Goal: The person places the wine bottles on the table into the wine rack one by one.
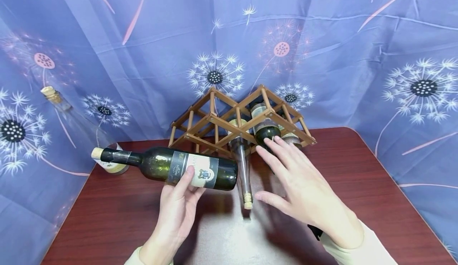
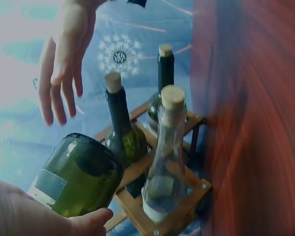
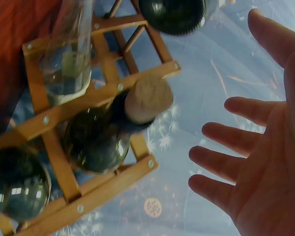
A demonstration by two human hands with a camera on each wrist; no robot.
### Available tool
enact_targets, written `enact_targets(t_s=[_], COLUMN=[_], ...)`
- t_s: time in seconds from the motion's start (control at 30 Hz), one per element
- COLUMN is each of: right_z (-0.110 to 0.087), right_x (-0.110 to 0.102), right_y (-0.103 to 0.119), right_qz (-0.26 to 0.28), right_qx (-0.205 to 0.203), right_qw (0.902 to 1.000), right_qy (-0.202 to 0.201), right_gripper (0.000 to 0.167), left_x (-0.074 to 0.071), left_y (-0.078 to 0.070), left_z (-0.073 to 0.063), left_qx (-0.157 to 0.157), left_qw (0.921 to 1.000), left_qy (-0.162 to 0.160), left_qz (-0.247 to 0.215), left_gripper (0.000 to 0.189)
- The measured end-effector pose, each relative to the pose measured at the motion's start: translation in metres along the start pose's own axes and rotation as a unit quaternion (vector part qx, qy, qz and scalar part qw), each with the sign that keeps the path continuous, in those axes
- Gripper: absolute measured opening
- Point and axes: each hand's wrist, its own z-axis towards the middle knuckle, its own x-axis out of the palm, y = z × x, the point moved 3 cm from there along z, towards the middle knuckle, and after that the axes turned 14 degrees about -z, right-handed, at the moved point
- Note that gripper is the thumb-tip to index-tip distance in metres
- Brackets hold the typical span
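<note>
Your left hand (image 1: 179, 209) is clamped around the green bottle (image 1: 157, 165), with the thumb lying across its label (image 1: 203, 171). The green bottle is held above the counter (image 1: 361, 169), in front of the left half of the wooden rack (image 1: 212, 117). Its long axis runs nearly level across the head view: the cork (image 1: 97, 153) points to your left and the base (image 1: 230, 175) to your right, the neck end appearing slightly higher in that view. The axis therefore crosses that of the clear bottle (image 1: 244, 169) in the rack, whose corked neck points toward you. Your right hand (image 1: 304, 185) has its fingers apart and holds nothing; the right wrist view shows a gap between it and the racked bottles. Note that the neck of the clear bottle projects between your two hands, just beside the base of the green bottle. To its right, the rack carries a dark bottle (image 1: 267, 133) and, farther right, a third bottle (image 1: 291, 138); your right hand hides their necks in the head view. At your left, a corked glass bottle (image 1: 84, 123) stands on the counter, partly covered by the held neck. A patterned blue curtain (image 1: 340, 58) hangs behind the rack.
</note>
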Motion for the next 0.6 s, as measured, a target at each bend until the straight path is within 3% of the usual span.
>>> enact_targets(t_s=[0.33,0.6], right_z=[0.014,0.021], right_x=[0.012,0.024], right_y=[0.025,0.039], right_qz=[0.002,-0.006], right_qx=[-0.030,-0.043], right_qw=[0.9995,0.9990], right_qy=[0.008,0.007], right_gripper=[0.092,0.092], left_x=[0.010,0.015], left_y=[0.020,0.025], left_z=[-0.012,-0.017], left_qx=[-0.019,-0.024], left_qw=[0.9993,0.9983], left_qy=[0.032,0.049], left_qz=[0.000,-0.021], left_gripper=[0.037,0.039])
